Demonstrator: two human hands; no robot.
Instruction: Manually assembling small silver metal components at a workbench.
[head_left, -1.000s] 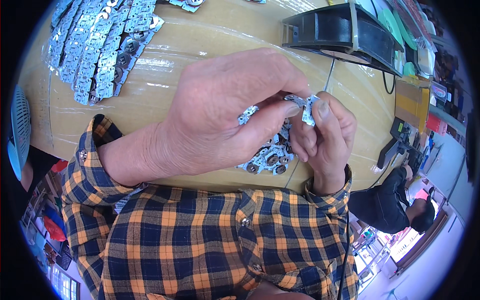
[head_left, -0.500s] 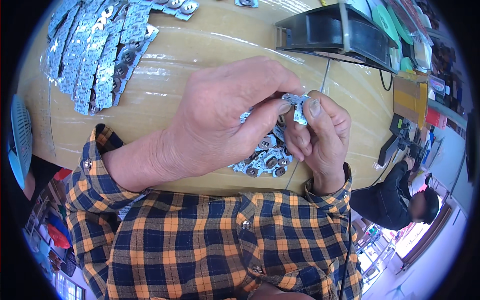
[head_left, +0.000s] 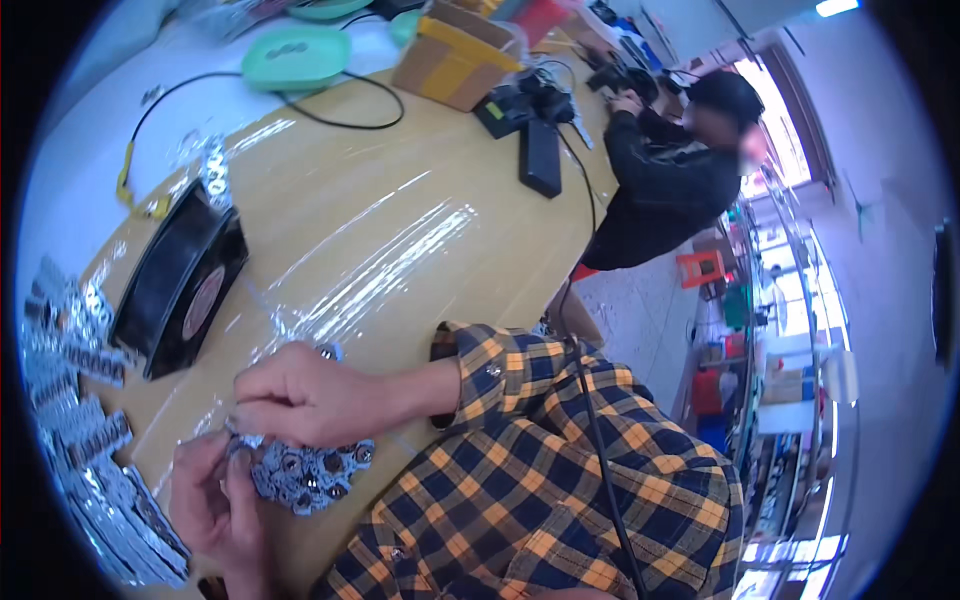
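At the lower left, my left hand (head_left: 212,498) and my right hand (head_left: 305,395) meet with their fingers pinched together. Between the fingertips is a small circuit board (head_left: 252,440), mostly hidden by them. My left thumb and fingers close on it from below, while my right hand covers it from above. Just beside and partly under my hands lies a loose pile of small circuit boards (head_left: 310,478) with round metal parts on them. Rows of similar boards (head_left: 130,525) are laid out along the left edge of the table.
A black fan-like unit (head_left: 180,285) stands beyond my hands on the tan tabletop (head_left: 400,250). Farther off are a green tray (head_left: 297,57), a cardboard box (head_left: 455,60), a black cable and a black block (head_left: 540,158). A person in dark clothing (head_left: 665,180) works at the far end.
The view has swung to the right, so my hands now appear at the lower left and the other person shows larger. Both hands stay together at the small board.
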